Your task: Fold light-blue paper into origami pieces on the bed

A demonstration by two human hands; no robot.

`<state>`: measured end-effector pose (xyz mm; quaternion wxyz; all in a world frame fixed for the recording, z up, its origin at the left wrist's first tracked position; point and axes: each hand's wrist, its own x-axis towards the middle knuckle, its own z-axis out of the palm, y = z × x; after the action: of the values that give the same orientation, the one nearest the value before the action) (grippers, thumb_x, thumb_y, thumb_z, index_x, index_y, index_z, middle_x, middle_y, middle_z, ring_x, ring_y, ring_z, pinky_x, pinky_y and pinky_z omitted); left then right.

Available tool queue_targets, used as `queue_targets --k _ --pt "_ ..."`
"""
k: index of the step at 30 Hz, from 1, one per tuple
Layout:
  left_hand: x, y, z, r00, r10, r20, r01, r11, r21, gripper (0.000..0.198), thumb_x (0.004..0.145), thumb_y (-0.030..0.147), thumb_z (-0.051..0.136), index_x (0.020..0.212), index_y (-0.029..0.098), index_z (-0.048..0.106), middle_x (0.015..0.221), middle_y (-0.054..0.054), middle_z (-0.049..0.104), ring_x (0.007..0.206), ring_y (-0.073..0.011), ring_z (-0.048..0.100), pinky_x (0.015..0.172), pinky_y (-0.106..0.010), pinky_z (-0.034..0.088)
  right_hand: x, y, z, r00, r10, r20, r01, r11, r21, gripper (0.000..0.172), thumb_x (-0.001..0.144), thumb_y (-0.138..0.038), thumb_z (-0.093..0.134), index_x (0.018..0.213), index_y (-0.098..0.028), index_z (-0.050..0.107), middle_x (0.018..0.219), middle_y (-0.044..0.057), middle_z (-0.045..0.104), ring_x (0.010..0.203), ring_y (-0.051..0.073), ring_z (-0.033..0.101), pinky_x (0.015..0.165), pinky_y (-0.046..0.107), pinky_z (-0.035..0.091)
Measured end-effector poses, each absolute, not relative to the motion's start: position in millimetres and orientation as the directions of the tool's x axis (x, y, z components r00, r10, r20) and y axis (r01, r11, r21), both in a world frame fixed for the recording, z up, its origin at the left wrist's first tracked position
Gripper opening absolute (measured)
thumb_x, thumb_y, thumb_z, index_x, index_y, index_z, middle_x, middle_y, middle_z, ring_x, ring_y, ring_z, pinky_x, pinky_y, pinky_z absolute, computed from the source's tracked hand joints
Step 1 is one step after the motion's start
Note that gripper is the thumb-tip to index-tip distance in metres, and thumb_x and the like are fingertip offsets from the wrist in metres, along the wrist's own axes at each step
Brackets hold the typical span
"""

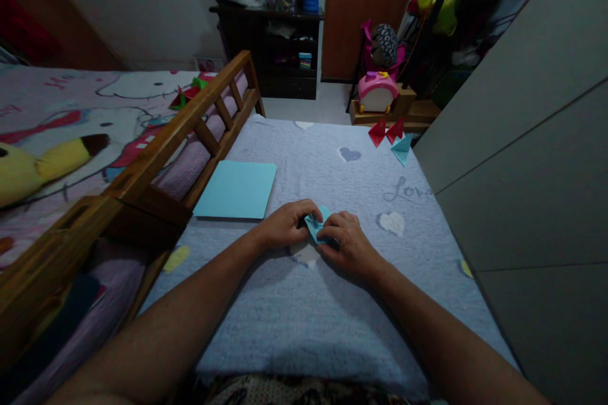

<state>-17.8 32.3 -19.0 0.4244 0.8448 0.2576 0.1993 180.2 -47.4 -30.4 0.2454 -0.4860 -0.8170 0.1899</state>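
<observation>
Between my hands is a small folded piece of light blue paper (pixel 313 226), held just above the bed's middle. My left hand (pixel 289 223) grips its left side, thumb and fingers closed on it. From the right, my right hand (pixel 349 239) pinches the paper, its fingers bent over the near right edge. Parts of the folds are hidden behind my fingers. A stack of flat light blue paper sheets (pixel 237 190) lies to the left of my left hand.
Two red folded paper pieces (pixel 377 133) and a light blue folded piece (pixel 401 149) sit at the bed's far right corner. A wooden rail (pixel 190 117) runs along the left. A pale cabinet (pixel 532 139) borders the right side. The patterned bedsheet (pixel 304 316) lies beneath.
</observation>
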Motion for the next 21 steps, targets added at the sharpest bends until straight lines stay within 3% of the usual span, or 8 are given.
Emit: queue_targets --k 4,8,13,21 --pt "-17 32 -20 0.769 0.631 0.103 0.244 -0.438 0.865 0.044 0.066 0.005 0.049 0.106 0.017 0.062 0.103 -0.004 0.066 0.095 -0.0172 0.061 0.087 -0.030 0.048 177 -49 -28 -0.382 0.904 0.194 0.727 0.423 -0.540 0.009 0.080 -0.022 0.070 0.088 -0.023 0.067 0.097 0.005 0.063 0.096 0.024 0.051 0.087 0.040 0.035" --pt "-16 32 -18 0.758 0.647 0.079 0.253 -0.404 0.879 0.031 0.073 0.009 0.049 0.100 0.016 0.065 0.096 -0.004 0.066 0.091 -0.0166 0.061 0.085 -0.029 0.048 174 -50 -26 -0.373 0.914 0.158 0.759 0.398 -0.515 0.016 0.078 -0.030 0.073 0.088 -0.021 0.065 0.098 0.005 0.061 0.096 0.025 0.050 0.087 0.041 0.034" --pt "-15 32 -14 0.755 0.653 0.061 0.272 -0.396 0.877 0.021 0.078 0.013 0.047 0.088 0.015 0.065 0.087 -0.003 0.062 0.083 -0.0155 0.059 0.078 -0.027 0.048 171 -49 -26 -0.345 0.929 0.134 0.770 0.362 -0.526 0.008 0.080 -0.025 0.069 0.087 -0.022 0.066 0.094 0.004 0.060 0.095 0.024 0.049 0.088 0.041 0.032" --pt "-14 32 -20 0.720 0.692 0.050 0.258 -0.334 0.906 0.020 0.084 0.020 0.049 0.096 0.016 0.065 0.090 -0.002 0.062 0.085 -0.0158 0.058 0.079 -0.027 0.048 169 -48 -25 -0.314 0.938 0.148 0.761 0.342 -0.552 0.004 0.078 -0.022 0.062 0.082 -0.021 0.060 0.090 0.005 0.059 0.093 0.024 0.049 0.088 0.042 0.032"
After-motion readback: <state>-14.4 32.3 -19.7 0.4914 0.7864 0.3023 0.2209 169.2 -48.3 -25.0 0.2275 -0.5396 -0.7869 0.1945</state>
